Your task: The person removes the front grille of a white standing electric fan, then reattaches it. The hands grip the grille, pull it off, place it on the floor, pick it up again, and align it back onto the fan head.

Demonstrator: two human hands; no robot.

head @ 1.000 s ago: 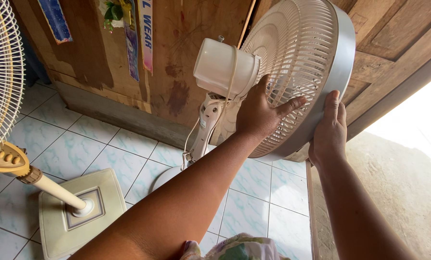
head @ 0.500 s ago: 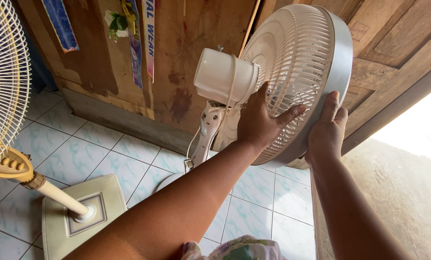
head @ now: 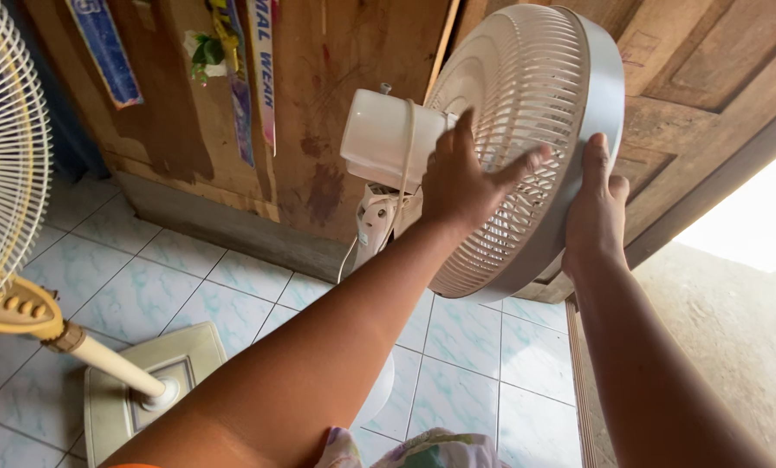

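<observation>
A fan head point(head: 526, 147) is held up in front of a wooden wall point(head: 336, 104), with its motor housing point(head: 388, 139) to the left of the grille and its stand point(head: 375, 225) below that housing. The left hand point(head: 466, 178) is laid against the back of the grille just right of the housing, and the right hand point(head: 594, 208) is set on the rim at the right. At the far left a second fan point(head: 2, 173) is seen, its pole point(head: 110, 364) planted in a base point(head: 136, 390) on the tiled floor point(head: 474, 364).
</observation>
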